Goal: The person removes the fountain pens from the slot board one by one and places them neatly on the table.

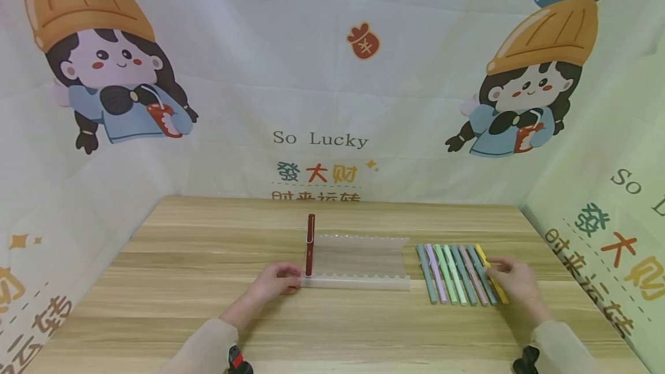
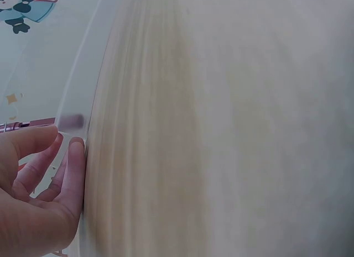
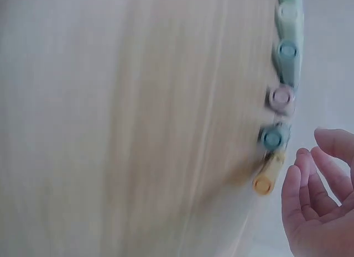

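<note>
At the left end of a clear plastic pen rack (image 1: 358,283) with a notched front strip is my left hand (image 1: 280,279). Thumb and fingertips pinch that end in the left wrist view. A dark red pen (image 1: 310,247) lies across the rack beside this hand, its clip facing up. On the right, my right hand (image 1: 511,279) is over the yellow pen (image 1: 501,290), the outermost of a row. The right wrist view has this hand's thumb and fingers (image 3: 291,190) apart, close by the yellow pen.
Several pens lie side by side left of the yellow one, including a purple pen (image 1: 435,273), a light green pen (image 1: 445,275) and a pinkish pen (image 1: 474,276). They rest on a wood-grain table (image 1: 332,328). A printed cloth (image 1: 332,74) hangs behind and at both sides.
</note>
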Tool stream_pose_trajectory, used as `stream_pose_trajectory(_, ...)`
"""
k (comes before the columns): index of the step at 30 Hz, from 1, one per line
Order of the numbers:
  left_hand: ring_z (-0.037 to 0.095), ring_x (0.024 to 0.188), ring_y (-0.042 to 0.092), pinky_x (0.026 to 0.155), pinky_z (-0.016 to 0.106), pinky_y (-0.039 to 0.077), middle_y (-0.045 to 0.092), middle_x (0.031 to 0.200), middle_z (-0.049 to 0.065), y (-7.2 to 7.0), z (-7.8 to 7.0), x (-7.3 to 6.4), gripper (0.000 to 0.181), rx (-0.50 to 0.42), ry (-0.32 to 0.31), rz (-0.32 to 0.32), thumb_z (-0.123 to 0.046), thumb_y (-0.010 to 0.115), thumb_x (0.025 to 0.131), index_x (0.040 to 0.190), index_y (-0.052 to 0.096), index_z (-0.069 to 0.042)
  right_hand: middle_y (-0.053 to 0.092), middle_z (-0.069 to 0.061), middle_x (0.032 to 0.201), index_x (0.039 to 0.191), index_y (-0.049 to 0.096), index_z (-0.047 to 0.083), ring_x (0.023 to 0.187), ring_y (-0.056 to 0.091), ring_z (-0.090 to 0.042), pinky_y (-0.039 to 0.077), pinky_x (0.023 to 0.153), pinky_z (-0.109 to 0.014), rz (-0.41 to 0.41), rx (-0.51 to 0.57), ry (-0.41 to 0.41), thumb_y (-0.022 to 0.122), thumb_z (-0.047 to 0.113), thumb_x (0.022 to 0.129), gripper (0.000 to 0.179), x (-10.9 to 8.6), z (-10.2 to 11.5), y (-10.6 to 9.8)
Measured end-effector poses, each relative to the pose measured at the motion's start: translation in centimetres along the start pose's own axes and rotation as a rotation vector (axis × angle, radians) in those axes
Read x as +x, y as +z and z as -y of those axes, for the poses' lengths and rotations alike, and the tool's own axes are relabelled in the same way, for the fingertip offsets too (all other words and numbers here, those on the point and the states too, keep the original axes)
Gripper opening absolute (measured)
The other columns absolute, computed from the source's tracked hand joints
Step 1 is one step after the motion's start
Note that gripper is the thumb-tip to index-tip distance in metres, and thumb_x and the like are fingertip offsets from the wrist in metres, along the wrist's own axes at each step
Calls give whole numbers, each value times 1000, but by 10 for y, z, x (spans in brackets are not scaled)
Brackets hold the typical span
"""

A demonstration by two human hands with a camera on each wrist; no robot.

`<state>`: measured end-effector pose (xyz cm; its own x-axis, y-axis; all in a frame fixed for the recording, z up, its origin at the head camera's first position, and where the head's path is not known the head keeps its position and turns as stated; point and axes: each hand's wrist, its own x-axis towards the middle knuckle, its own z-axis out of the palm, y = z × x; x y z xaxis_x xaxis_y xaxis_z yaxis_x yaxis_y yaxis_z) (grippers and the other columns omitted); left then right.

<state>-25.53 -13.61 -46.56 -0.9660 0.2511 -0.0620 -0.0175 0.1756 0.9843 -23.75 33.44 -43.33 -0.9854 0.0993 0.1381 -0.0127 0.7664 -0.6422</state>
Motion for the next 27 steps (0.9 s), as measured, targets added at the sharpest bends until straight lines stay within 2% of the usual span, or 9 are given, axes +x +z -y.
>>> stream_pose_trajectory(7,16,75,56,70,32,51,59,84,9,-1,1,0,21,3,6,6,5,57,80,100,54,14,61,-18,87,105,58,-8,79,56,-32,47,62,-39,18,5,-93,58,11,83,29,-3,19,10)
stream_pose_trajectory(17,17,75,57,69,33,51,59,84,9,-1,0,-1,21,7,3,1,5,57,80,100,54,14,60,-11,87,105,59,-6,80,56,-24,47,61,-29,60,122,-108,59,8,83,26,-5,43,30)
stream_pose_trajectory(27,19,75,57,70,34,51,58,83,10,1,-8,-4,20,4,-11,-9,7,56,81,99,54,14,60,-4,81,102,61,-3,72,54,-17,45,59,-29,95,168,-151,60,6,81,22,-4,58,52)
